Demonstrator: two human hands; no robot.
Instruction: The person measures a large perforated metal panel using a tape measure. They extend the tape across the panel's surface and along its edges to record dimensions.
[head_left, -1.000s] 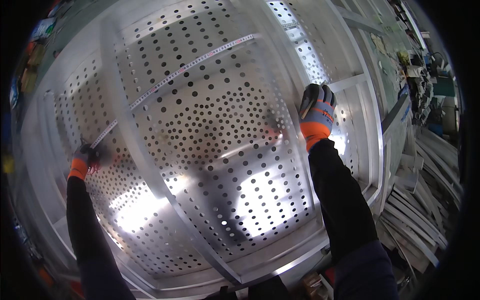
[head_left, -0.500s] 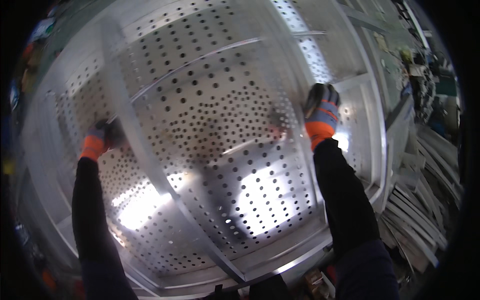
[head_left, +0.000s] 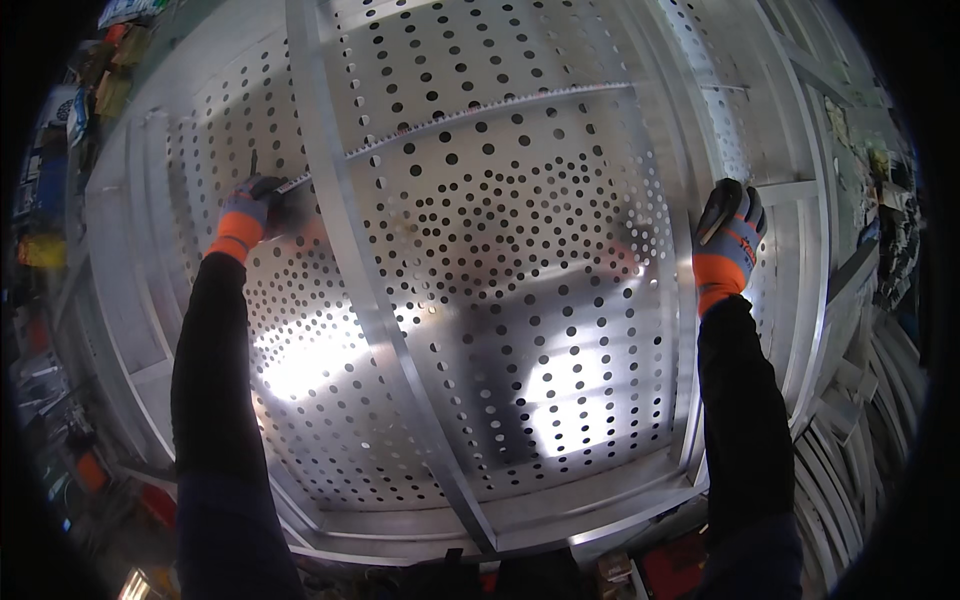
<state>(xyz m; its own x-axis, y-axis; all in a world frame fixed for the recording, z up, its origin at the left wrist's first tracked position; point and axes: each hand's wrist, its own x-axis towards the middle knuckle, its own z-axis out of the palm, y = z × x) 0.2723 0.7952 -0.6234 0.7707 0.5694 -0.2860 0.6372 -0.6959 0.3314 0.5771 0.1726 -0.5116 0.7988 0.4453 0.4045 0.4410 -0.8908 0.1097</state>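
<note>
the left hand, gloved, closes its fingers on the near end of a long metal ruler lying across the perforated aluminium panel. the right hand, fingers together, presses flat on the panel's right edge beside a frame rail. a diagonal bar crosses between the hands. open sheet lies between both arms.

Metal fabrication workshop, large perforated aluminium panel, stacked metal profiles alongside, cluttered shelves
</note>
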